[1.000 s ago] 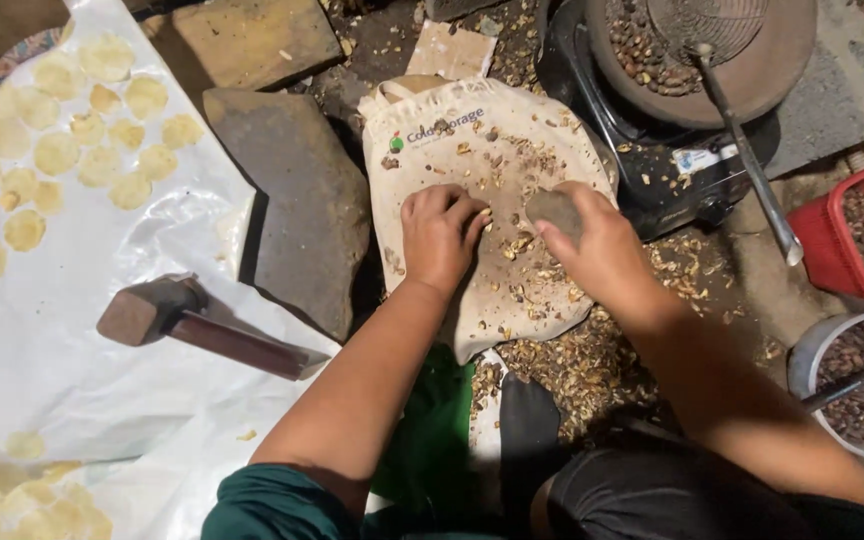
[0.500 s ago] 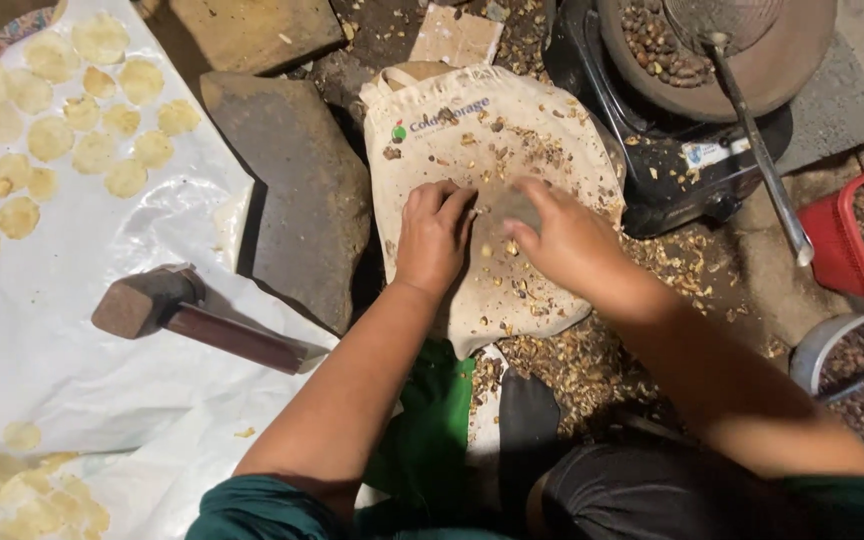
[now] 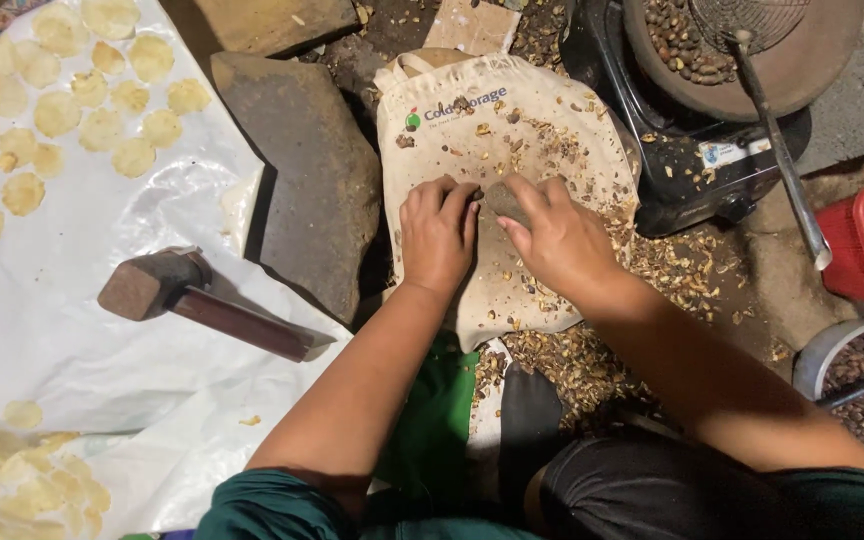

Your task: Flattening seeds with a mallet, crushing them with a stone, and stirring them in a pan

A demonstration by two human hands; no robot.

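Our right hand [image 3: 557,240] has come in close to our left hand [image 3: 437,235] on the cloth bag [image 3: 492,120], and it grips a small grey stone [image 3: 505,200]. A second ago they were apart. Our left hand presses down, maybe pinching a nut; we cannot tell. A hammer [image 3: 202,300] lies at nine o'clock, a dark stove [image 3: 692,150] at two o'clock.

Hammer [image 3: 202,305] lies left of bag [image 3: 472,110], pot [image 3: 752,60] right.

cream cloth bag [image 3: 497,130] (brown-flecked), red basket [image 3: 857,262]
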